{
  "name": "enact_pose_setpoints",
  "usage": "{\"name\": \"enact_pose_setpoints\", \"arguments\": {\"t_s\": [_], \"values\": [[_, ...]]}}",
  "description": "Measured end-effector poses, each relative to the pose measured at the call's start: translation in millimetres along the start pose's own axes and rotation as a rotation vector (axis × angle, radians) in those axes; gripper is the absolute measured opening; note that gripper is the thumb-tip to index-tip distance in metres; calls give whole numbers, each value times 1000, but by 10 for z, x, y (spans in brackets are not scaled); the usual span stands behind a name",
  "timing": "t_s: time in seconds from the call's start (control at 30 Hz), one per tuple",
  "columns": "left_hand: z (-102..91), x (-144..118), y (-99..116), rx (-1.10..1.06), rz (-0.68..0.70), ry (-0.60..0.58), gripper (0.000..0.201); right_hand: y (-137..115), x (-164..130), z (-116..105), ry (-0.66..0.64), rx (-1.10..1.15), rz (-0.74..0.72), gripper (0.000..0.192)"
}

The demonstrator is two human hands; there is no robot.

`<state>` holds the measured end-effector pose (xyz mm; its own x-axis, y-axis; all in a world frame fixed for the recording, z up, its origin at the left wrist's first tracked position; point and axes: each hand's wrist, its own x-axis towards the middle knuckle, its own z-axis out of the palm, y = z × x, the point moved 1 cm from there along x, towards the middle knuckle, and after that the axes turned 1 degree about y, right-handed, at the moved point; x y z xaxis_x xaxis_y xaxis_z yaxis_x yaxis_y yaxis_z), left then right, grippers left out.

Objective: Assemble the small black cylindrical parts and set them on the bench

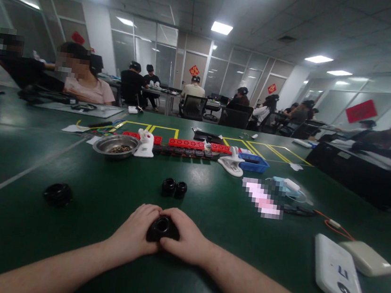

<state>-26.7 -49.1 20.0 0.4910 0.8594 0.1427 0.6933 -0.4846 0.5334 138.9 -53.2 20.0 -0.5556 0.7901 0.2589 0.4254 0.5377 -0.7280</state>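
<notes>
Both my left hand [141, 227] and my right hand [188, 236] are wrapped round a glossy black ring-shaped part [162, 232] with a round hole on top. It rests on or just over the green table, close in front of me; my fingers hide its far side. Beyond my fingertips, two smaller black round parts, a left one [168, 187] and a right one [181, 190], stand side by side. Another black ring-shaped part [58, 194] sits apart to the left, near my left forearm.
A metal bowl of small pieces [98, 144], a row of red bins [186, 144], white stands [145, 144] and a blue tray [260, 166] line the table's middle. On the right lie a white device [338, 273], a beige box [369, 258] and cables. People sit beyond.
</notes>
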Motion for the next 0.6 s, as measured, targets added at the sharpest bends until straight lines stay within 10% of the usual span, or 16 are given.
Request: {"name": "enact_pose_setpoints", "arguments": {"t_s": [0.6], "values": [[39, 18, -34, 20, -22, -3, 41, 35, -18, 11, 24, 53, 75, 59]]}}
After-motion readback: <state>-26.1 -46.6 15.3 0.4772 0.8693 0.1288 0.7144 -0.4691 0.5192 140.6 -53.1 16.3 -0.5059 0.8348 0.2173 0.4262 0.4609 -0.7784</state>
